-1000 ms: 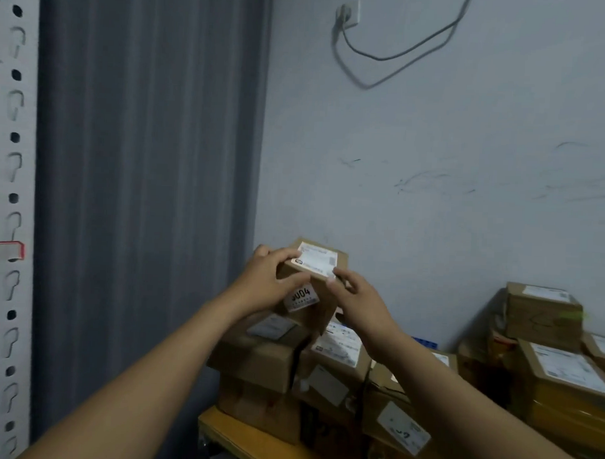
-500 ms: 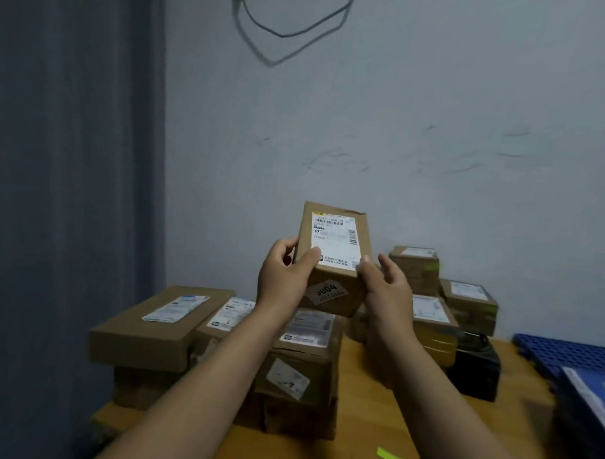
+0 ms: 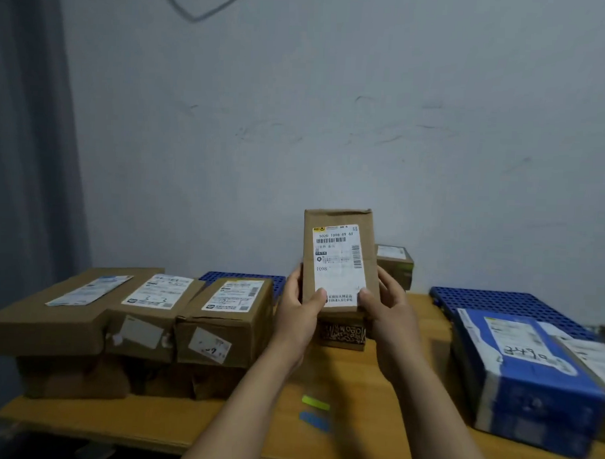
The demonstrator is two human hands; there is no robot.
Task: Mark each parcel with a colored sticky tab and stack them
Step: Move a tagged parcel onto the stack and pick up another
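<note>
The parcel (image 3: pixel 339 261) is up in the air above the table (image 3: pixel 354 378). It stands tall, and its white label (image 3: pixel 337 265) faces the camera. Both hands hold it at its low end. The left hand (image 3: pixel 300 308) grips the left side and the right hand (image 3: pixel 387 311) grips the right side. Each thumb presses on a bottom corner of the label, and the other fingers curl round the back. The hands are apart, with the parcel between them.

Just under the parcel, a small dark box (image 3: pixel 342 335) sits on the table. A little box (image 3: pixel 394 263) stands behind, by the wall. Near the front of the table lie a green tab (image 3: pixel 315 402) and a blue tab (image 3: pixel 313 420), close together and well below the hands. Three brown boxes (image 3: pixel 154 313) sit in a row on the left, on top of other boxes. A big blue box (image 3: pixel 529 374) lies on the right, with a blue mat (image 3: pixel 504 301) behind it.
</note>
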